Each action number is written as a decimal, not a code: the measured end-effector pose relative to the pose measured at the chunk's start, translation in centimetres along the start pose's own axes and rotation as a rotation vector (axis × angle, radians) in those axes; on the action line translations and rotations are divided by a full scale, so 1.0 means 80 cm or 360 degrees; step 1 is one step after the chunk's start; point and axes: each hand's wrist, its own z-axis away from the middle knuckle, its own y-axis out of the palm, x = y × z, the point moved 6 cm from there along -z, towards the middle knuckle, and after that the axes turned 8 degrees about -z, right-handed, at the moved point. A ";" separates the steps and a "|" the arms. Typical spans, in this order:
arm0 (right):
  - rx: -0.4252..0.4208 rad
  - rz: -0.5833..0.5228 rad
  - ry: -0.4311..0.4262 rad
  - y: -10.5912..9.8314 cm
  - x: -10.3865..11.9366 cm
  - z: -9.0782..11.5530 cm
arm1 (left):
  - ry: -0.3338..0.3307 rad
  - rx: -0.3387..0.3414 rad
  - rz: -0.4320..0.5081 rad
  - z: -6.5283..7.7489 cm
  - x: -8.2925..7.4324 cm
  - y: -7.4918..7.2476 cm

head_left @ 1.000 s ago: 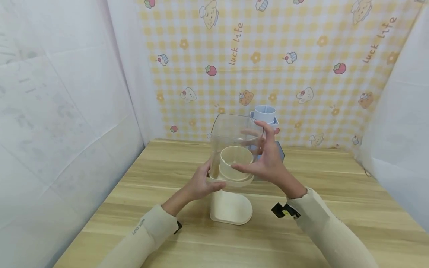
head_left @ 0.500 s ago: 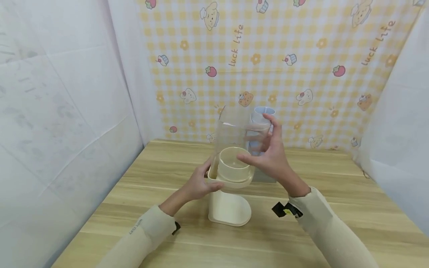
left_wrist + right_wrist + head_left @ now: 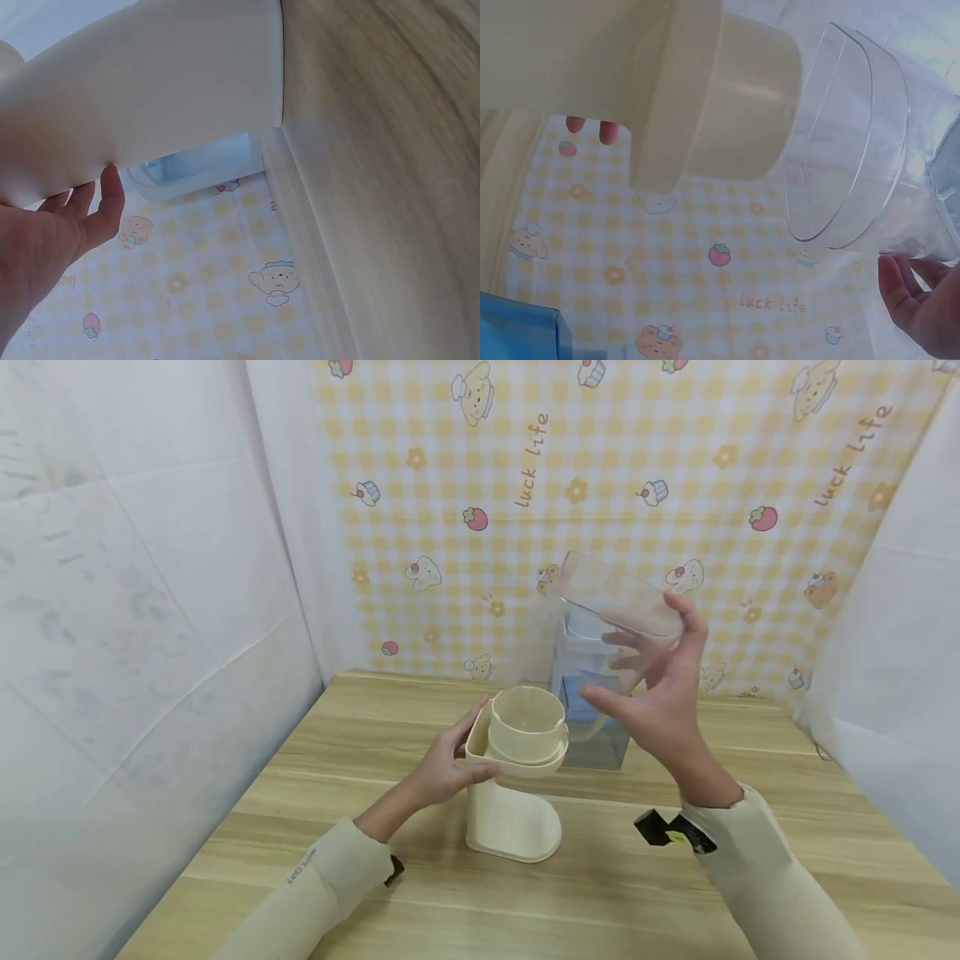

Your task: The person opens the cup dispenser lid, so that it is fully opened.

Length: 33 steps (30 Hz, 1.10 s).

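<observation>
A cream plastic stand (image 3: 517,827) has a rounded base on the table and an upper tray with a round open collar (image 3: 527,731). My left hand (image 3: 441,768) grips the tray's left side, thumb in front and fingers behind. In the left wrist view, the left fingertips (image 3: 111,191) touch the stand's smooth wall. My right hand (image 3: 667,706) holds a transparent plastic container (image 3: 847,142), tilted above and right of the collar. The right wrist view shows its open, ringed end facing the collar, apart from it. The container looks blurred in the head view.
Behind the stand, a similar blue-and-clear dispenser-like thing (image 3: 592,727) stands near the table's back edge, partly seen through the clear container. A yellow checked cloth (image 3: 420,527) hangs behind the wooden table (image 3: 300,827). White sheets (image 3: 150,610) enclose the sides.
My right hand has lifted the clear container off the cream tray, moving it up and right and tilting it. The left hand keeps its hold on the stand.
</observation>
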 end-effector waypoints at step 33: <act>0.0362 -0.0368 -0.0032 -0.044 0.074 0.068 | 0.0038 -0.0299 0.0030 0.002 0.017 -0.048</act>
